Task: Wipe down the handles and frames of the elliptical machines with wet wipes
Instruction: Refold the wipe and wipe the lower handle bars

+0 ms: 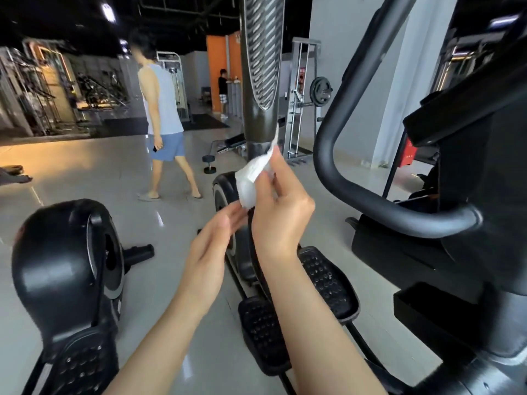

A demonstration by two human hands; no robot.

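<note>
We pinch the wet wipe (252, 178) in the right hand (281, 206), raised just below the ribbed handle (261, 52); the left hand (216, 238) touches its lower edge, fingers relaxed. Limp and light: hold it bunched, fingers behind the pad

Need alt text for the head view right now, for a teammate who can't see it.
Right hand pinches a crumpled white wet wipe in mid-air while the left hand touches its lower edge, in front of a black elliptical's curved handle and pedals. A person walks across the gym floor behind.
</note>
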